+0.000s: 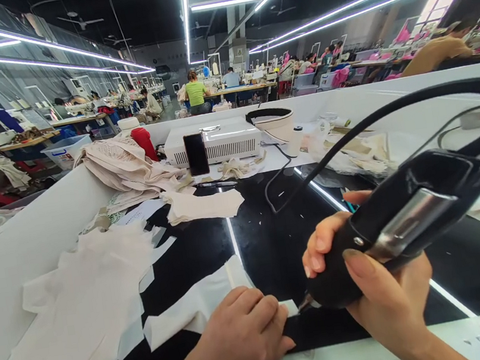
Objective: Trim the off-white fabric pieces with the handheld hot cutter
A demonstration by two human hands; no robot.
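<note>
My right hand (384, 285) is wrapped around a black corded handheld tool (391, 223) with a metal side lever and a narrow metal tip. The tip touches or nearly touches the end of a white fabric strip (291, 307). My left hand (245, 335) presses down on a white fabric piece (198, 297), its fingers bent and held together. That piece lies partly folded on the glossy black work surface (268, 248), and the strip sticks out to the right from under my fingers. Whether the strip and the piece are joined is hidden by my left hand.
A heap of white cut fabric (86, 299) lies at left, a lone fabric piece (205, 204) farther back. Behind stand a phone (197, 154), a white vented box (216, 138) and a beige fabric pile (124, 164). The tool's black cable (349, 127) arches across the right side.
</note>
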